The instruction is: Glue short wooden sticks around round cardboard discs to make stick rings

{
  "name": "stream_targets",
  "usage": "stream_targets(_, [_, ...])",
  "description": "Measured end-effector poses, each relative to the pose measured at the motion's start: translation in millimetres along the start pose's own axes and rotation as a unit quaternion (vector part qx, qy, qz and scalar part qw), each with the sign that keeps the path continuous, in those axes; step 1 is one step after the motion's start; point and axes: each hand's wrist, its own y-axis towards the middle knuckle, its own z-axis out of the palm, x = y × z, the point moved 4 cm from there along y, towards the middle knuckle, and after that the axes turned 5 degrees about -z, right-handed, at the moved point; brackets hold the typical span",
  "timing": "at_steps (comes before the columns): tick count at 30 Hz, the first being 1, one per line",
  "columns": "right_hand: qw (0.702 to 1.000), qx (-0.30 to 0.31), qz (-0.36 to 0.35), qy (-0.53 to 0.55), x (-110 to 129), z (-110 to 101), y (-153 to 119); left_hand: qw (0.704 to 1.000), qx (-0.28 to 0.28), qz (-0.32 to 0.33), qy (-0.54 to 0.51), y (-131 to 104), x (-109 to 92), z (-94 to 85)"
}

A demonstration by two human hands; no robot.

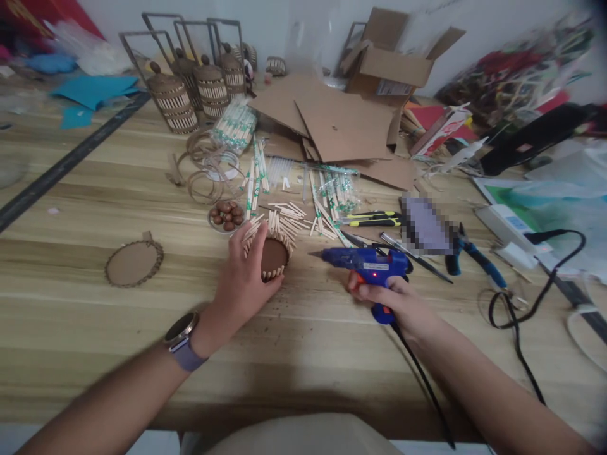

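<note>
My left hand, with a watch on its wrist, is curled around a small round brown base edged with short upright wooden sticks. Its thumb rests at the near rim, while the fingers reach over the far left side. In my right hand is a blue hot glue gun, its red light lit and its nozzle pointing left toward the base, apart from it. My fingers wrap the handle near the orange trigger. Cut wooden sticks lie just behind the base. A bowl of brown balls stands behind my left hand.
A cardboard disc with braided edging lies at left. Lantern-like stick models stand at the back beside cardboard sheets. Pliers, a box cutter and a looped black cable lie on the right.
</note>
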Motion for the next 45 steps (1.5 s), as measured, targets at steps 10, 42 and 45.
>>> stream_targets(10, [0.960,0.077,-0.173,-0.208,7.3,32.9,10.9,1.000,0.002,0.002,0.008,-0.9,-0.6,0.0])
stream_targets(42, [0.910,0.093,-0.268,-0.302,7.9,42.2,13.0,1.000,0.001,0.001,0.012,-1.1,-0.8,0.0])
stream_targets(45, [0.922,0.073,-0.250,-0.285,5.3,41.8,13.4,1.000,0.005,0.002,0.015,-1.0,-1.6,0.1])
